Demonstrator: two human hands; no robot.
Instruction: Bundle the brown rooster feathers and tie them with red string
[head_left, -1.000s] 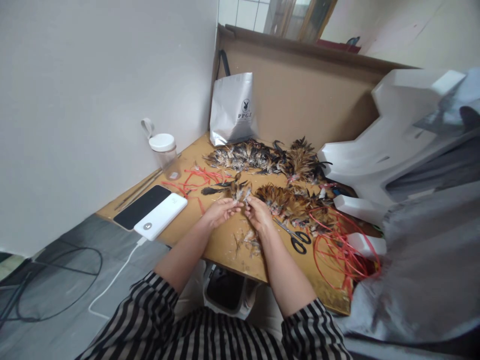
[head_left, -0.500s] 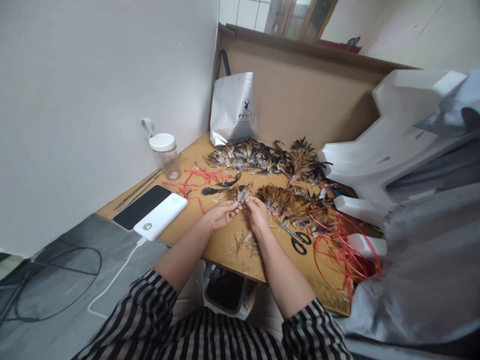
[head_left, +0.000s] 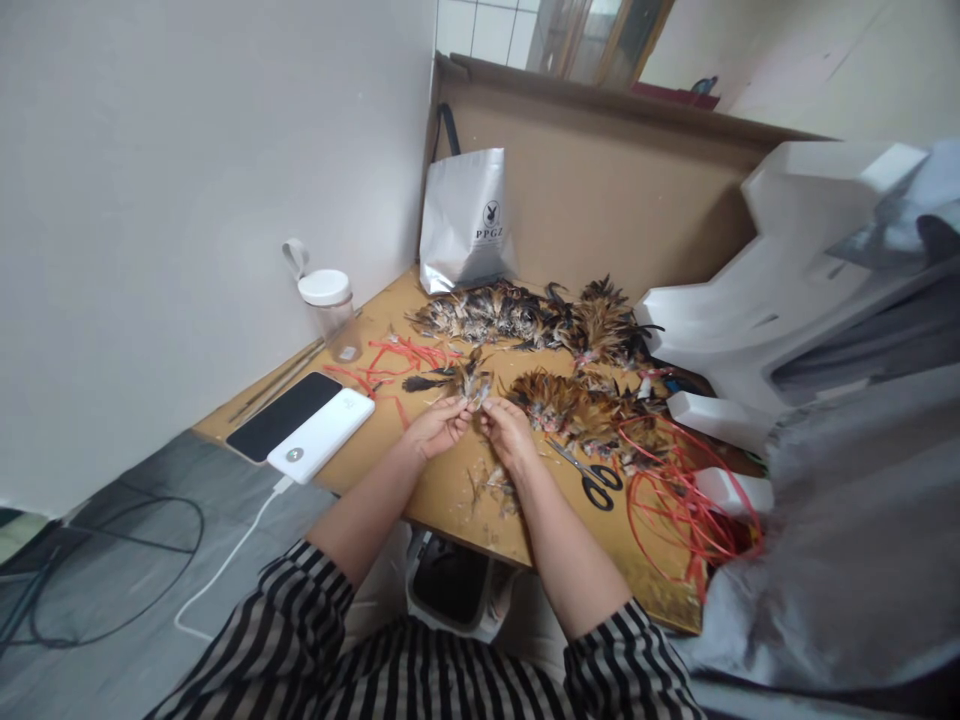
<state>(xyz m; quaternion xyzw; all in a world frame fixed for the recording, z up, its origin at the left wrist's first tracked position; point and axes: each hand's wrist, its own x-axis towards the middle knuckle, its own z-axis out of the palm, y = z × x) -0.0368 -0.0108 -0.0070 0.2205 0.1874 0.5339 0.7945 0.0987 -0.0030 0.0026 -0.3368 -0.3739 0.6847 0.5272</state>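
Feathers: small brown-and-black feather bundle is hovering just above the wooden table, between the two hands and near the table's middle.
Left hand: left hand is pinching the bundle's lower end, thumb and fingertips closed on it.
Right hand: right hand is meeting it from the other side, its fingertips also closing on the quill ends; which quills each hand is gripping is too small to tell.
Handling: the bundle is looking almost weightless, soft and springy in the vanes, thin and stiff at the quills. It is probably held together only by the pinch, so a loosening grip is likely letting it slide apart.
Hold: the bare quill bases are offering the firmest place to grip. The fanned tips are likely bending or fraying under pressure.
Surroundings: scissors are lying just right of the right hand, with red cords beyond them. Feather piles are lying farther back, and loose scraps are lying beneath the wrists.
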